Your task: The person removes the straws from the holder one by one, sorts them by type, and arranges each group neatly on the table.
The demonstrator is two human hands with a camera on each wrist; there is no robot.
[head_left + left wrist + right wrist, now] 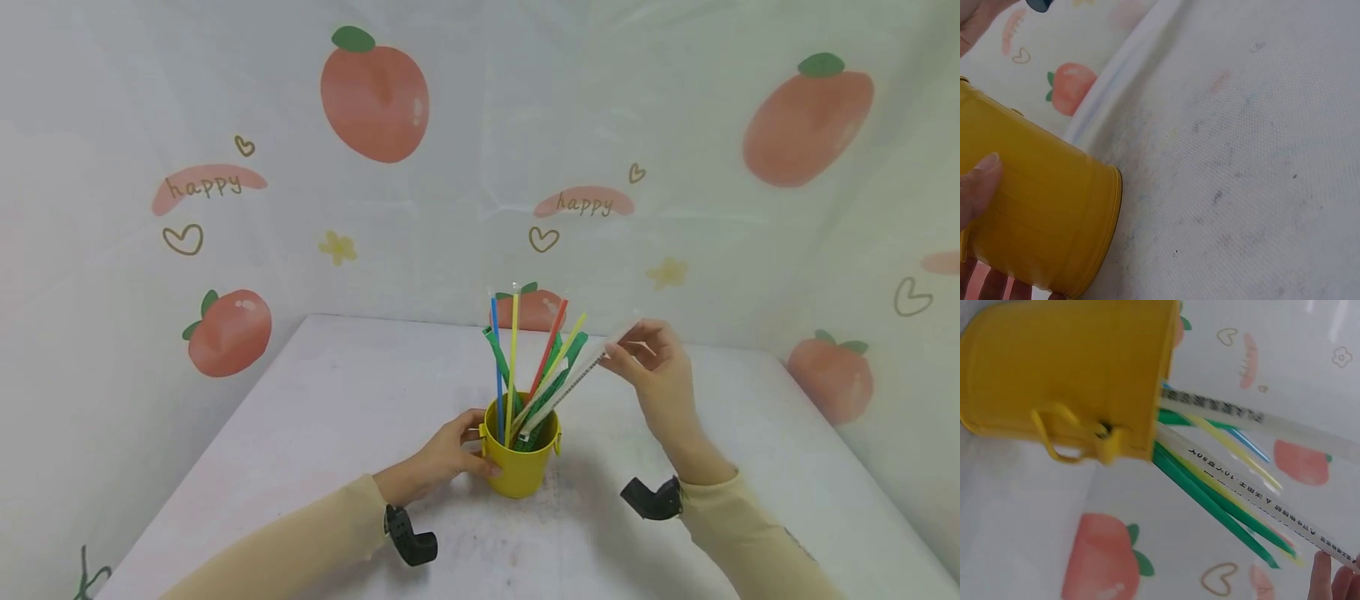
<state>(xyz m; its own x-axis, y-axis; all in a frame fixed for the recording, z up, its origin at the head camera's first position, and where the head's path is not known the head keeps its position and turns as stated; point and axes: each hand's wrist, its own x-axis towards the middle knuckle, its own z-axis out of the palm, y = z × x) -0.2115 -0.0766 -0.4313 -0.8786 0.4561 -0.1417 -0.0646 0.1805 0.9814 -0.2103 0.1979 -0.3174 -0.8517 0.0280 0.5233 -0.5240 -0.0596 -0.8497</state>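
Observation:
My left hand (444,454) grips the side of a small yellow bucket (517,477) that stands on the table. In the left wrist view, its thumb (982,186) lies along the bucket wall and the other fingers show beneath. To the right and higher, my right hand (654,367) pinches the upper end of a straw in a printed white wrapper (572,387); the straw slants down into the bucket mouth. Inside lean a blue straw (498,383), yellow and red straws, and several green-wrapped ones (577,348). A second white printed wrapper (1235,410) shows in the right wrist view.
A white cloth covers the table (337,392), with smudges near the bucket. Behind it hangs a white curtain (450,217) printed with red fruit, hearts and words. Black cameras (411,537) are strapped to both wrists.

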